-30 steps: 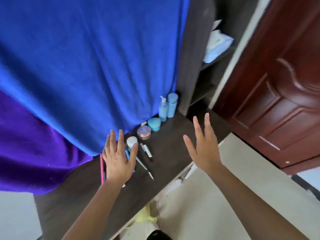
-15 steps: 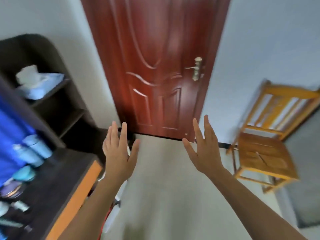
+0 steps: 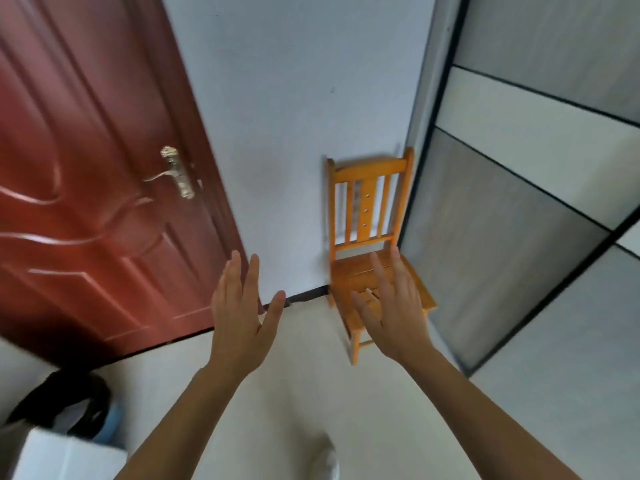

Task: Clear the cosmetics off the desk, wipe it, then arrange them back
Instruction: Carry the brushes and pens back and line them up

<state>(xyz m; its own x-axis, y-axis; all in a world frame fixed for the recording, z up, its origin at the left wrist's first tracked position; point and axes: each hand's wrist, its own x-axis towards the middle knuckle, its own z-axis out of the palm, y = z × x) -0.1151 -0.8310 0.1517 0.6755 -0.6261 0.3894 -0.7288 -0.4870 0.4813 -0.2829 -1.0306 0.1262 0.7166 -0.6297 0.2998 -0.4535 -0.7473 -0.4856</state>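
Observation:
The desk and the cosmetics are out of view. My left hand (image 3: 242,317) is raised in front of me with its fingers spread and nothing in it. My right hand (image 3: 393,306) is held up beside it, also spread and empty, in front of the seat of a small orange wooden chair (image 3: 367,209). Both forearms reach up from the bottom of the frame.
The chair stands against a white wall (image 3: 294,98). A dark red door (image 3: 86,185) with a brass handle (image 3: 176,173) fills the left. Grey sliding panels (image 3: 519,220) are on the right. A black bag (image 3: 65,400) and a white box (image 3: 65,455) sit at the lower left on the pale floor.
The view has swung right, away from the desk with the cosmetics and blue cloth, past the door to the chair and sliding panels. Both hands have stayed raised and empty.

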